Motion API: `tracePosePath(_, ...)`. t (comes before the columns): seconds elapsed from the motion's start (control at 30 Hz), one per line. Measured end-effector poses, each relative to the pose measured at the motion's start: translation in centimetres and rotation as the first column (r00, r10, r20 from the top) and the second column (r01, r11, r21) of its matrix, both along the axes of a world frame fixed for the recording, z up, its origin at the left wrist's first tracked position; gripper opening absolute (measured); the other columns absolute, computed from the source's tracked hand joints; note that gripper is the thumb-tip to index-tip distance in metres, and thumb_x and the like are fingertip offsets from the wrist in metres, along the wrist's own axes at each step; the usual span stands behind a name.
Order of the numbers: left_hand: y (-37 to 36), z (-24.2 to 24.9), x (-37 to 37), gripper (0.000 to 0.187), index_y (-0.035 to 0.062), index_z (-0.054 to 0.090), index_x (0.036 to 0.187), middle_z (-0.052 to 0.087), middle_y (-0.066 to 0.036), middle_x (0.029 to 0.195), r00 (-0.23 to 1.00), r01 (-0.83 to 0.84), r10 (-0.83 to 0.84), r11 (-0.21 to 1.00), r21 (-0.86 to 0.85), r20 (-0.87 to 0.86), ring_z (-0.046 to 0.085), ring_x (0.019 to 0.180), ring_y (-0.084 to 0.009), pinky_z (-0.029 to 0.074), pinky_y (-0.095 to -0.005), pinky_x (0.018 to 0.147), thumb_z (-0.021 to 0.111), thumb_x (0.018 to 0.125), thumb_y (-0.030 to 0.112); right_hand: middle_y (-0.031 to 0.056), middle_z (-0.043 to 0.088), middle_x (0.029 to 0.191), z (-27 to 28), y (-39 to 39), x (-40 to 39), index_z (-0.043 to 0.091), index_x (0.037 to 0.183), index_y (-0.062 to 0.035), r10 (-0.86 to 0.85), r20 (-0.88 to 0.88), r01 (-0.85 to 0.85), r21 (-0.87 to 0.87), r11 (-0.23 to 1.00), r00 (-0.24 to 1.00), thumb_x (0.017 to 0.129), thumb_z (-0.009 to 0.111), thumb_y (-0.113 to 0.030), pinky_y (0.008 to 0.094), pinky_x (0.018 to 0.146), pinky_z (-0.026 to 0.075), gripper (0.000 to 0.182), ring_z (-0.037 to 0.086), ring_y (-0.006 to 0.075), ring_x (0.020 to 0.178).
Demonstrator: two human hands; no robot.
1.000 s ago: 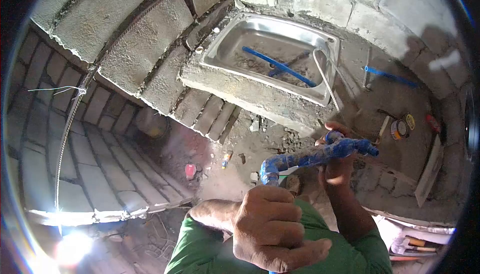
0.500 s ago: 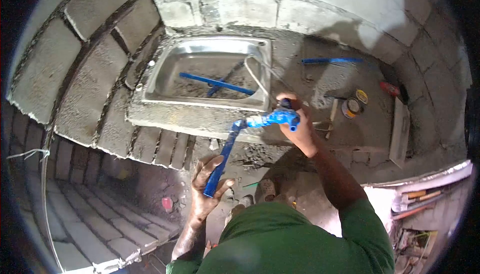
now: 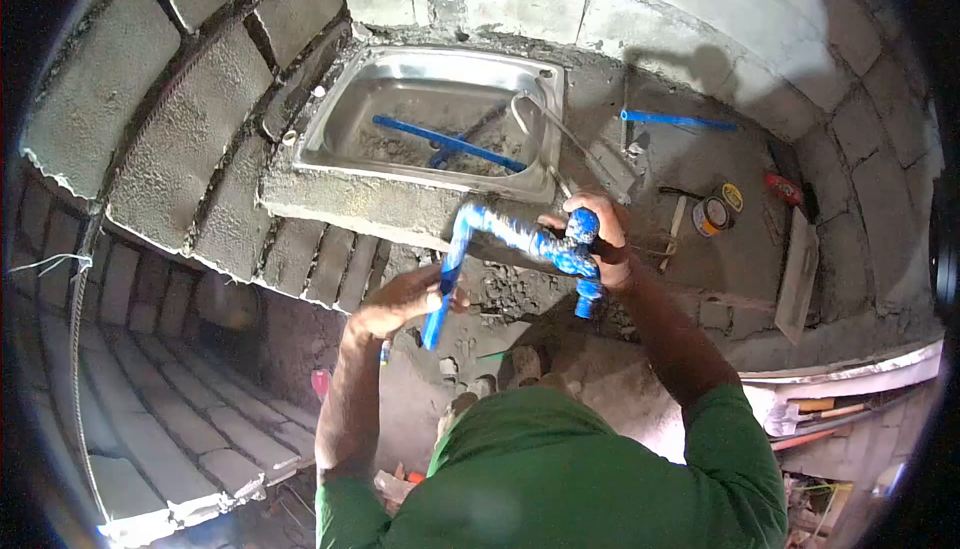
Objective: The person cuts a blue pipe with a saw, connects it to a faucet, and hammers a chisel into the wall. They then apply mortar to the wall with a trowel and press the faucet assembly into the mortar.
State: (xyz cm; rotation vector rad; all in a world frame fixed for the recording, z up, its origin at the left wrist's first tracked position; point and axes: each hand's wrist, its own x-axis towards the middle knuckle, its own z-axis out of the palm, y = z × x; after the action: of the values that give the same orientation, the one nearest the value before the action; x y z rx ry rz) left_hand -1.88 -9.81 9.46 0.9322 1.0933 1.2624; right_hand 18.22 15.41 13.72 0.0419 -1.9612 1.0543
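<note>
A blue plastic pipe assembly (image 3: 512,231) is held in front of the sink's near edge. It has an elbow at its upper left and a branched fitting (image 3: 575,257) at its right end. My left hand (image 3: 400,304) is closed around the lower part of the downward pipe leg, whose end sticks out below the fingers. My right hand (image 3: 612,241) grips the branched fitting from behind and the right; some of its fingers are hidden by it. Whitish smears show on the blue surface between elbow and fitting.
Beyond the hands, a metal sink (image 3: 440,181) holds loose blue pipes (image 3: 450,144) and dirt. On the rough counter lie another blue pipe (image 3: 680,121), a hammer (image 3: 675,224), a small can (image 3: 711,216) and a trowel (image 3: 797,274). Block walls (image 3: 510,4) surround it.
The left hand has moved up and left, and the pipe's elbow has risen. The fitting has turned in the right hand, one outlet now pointing down. The camera view has shifted slightly.
</note>
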Motion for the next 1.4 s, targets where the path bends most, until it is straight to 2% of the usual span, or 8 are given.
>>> tracePosePath(0.27,2.9,5.7,3.3,0.04,0.0005,0.066,0.102,0.063,-0.006,0.09,0.883,-0.437,0.434,0.899,0.026,-0.176,0.058,0.079,-0.0133,0.049,-0.0297,0.069,0.065,0.093,0.04,0.0191,0.059,0.113,-0.1,0.9,-0.1,0.051,0.126,0.0004,-0.232,0.041,0.182,0.494,0.85,0.972,0.076,0.072,-0.001,0.0385,0.089,0.047,0.054,0.058,0.0299,0.106)
tracePosePath(0.4,2.4,7.0,3.5,0.03,0.0014,0.065,0.106,0.062,-0.005,0.09,0.858,-0.493,0.506,0.859,0.142,-0.084,0.059,0.08,-0.0151,0.05,-0.0309,0.07,0.064,0.095,0.029,0.0102,0.06,0.123,0.3,1.9,2.5,0.05,0.125,-0.0006,0.236,0.404,-0.014,-0.481,0.876,0.884,0.089,0.068,-0.009,0.034,0.095,0.047,0.042,0.055,0.0225,0.118)
tracePosePath(0.5,2.7,7.5,3.6,0.019,0.0052,0.065,0.105,0.064,-0.006,0.093,0.815,-0.494,0.563,0.8,0.341,-0.14,0.061,0.082,-0.0163,0.051,-0.0321,0.071,0.063,0.096,0.021,0.0116,0.063,0.117,1.4,1.5,4.5,0.057,0.117,0.0012,0.752,-0.07,-0.275,-0.95,0.151,0.655,0.096,0.054,-0.039,0.0338,0.087,0.047,0.045,0.061,0.0189,0.104)
tracePosePath(0.57,3.5,8.5,4.4,0.011,0.0061,0.064,0.103,0.065,-0.008,0.096,0.561,-0.439,0.703,0.7,0.563,-0.437,0.063,0.082,-0.0173,0.052,-0.032,0.072,0.061,0.096,0.014,0.01,0.066,0.101,4.7,0.0,3.5,0.061,0.109,0.0002,0.55,0.566,-0.362,-0.417,0.833,0.613,0.093,0.059,-0.037,0.0333,0.083,0.047,0.04,0.063,0.0176,0.088)
tracePosePath(0.63,4.4,9.1,4.7,0.015,0.0046,0.063,0.102,0.065,-0.01,0.094,0.475,-0.429,0.747,0.659,0.618,-0.466,0.064,0.083,-0.0188,0.053,-0.0329,0.072,0.062,0.095,0.018,0.0085,0.067,0.088,7.1,-3.7,2.2,0.06,0.106,0.0001,0.436,0.632,-0.157,-0.448,0.88,0.641,0.09,0.065,-0.022,0.0334,0.073,0.05,0.028,0.063,0.0159,0.076)
tracePosePath(1.1,9.3,3.8,1.2,0.048,-0.0027,0.055,0.066,0.045,-0.005,0.056,0.443,-0.694,0.719,0.653,0.302,-0.536,0.039,0.058,-0.0136,0.038,-0.035,0.053,0.056,0.097,0.033,-0.0043,0.044,0.06,0.9,-5.9,-0.3,0.056,0.082,-0.0085,0.571,0.399,0.057,-0.85,0.523,0.717,0.089,0.063,-0.02,0.0261,0.045,0.032,0.015,0.038,0.0075,0.047)
tracePosePath(1.37,9.4,-6.7,-2.2,0.024,-0.0024,0.057,0.104,0.054,-0.011,0.056,-0.213,0.13,0.531,0.847,0.515,-0.82,0.057,0.044,-0.0209,0.046,-0.0382,0.043,0.053,0.097,0.02,0.0167,0.056,0.067,-2.4,-4.1,0.2,0.057,0.088,-0.0067,-0.275,0.659,-0.082,0.457,0.886,0.7,0.08,0.065,-0.015,0.0444,0.056,0.046,0.014,0.058,0.0386,0.06)
tracePosePath(1.4,9.8,-2.0,-0.9,0.028,0.0015,0.054,0.115,0.056,-0.009,0.07,0.17,-0.214,0.205,0.962,0.167,-0.964,0.06,0.06,-0.0241,0.05,-0.0394,0.054,0.057,0.091,0.016,0.0167,0.058,0.069,-2.0,-3.5,0.0,0.058,0.087,-0.0071,-0.221,0.611,-0.057,0.402,0.914,0.76,0.079,0.066,-0.015,0.0438,0.057,0.046,0.014,0.058,0.0383,0.062)
